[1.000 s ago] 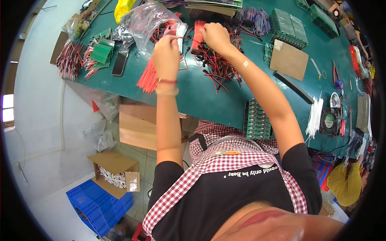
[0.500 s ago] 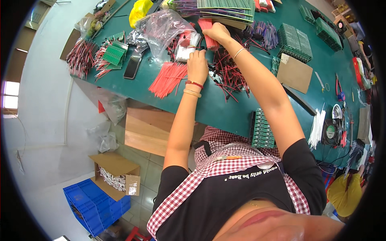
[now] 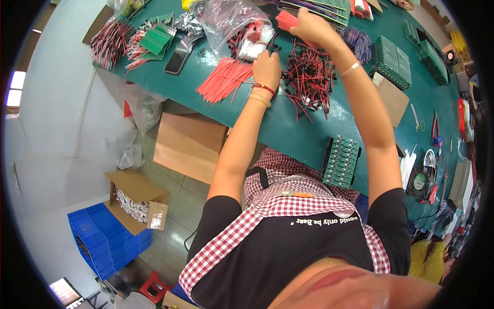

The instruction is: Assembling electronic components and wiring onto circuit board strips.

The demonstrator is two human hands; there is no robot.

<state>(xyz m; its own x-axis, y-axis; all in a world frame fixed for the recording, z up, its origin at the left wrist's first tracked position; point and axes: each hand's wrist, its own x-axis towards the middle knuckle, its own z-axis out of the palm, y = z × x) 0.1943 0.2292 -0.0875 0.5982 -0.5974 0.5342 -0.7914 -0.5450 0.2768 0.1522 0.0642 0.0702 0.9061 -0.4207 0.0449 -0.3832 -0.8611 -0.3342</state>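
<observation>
The right hand is reaching far over the green counter with its fingers closed around a bunch of short red wires, whose ends are sticking out to the left of the fist. The left hand is resting lower down on the counter, knuckles up and fingers curled down at a small white packet; whether it is actually gripping anything there cannot be told. A red cord and a pale band are circling that wrist, and a pale band is sitting on the right wrist too. Just left of the left hand a fan of loose red wires is lying flat, and between the 2 forearms a tangled heap of red and black wires is spreading across the surface. A crumpled clear plastic bag is lying beyond the left hand, and a dark phone is lying well to its left, near a stack of small green boards. At the near edge of the counter, beside the right forearm, a rack of green circuit boards is standing. On the floor a cardboard box and a blue crate are sitting.
</observation>
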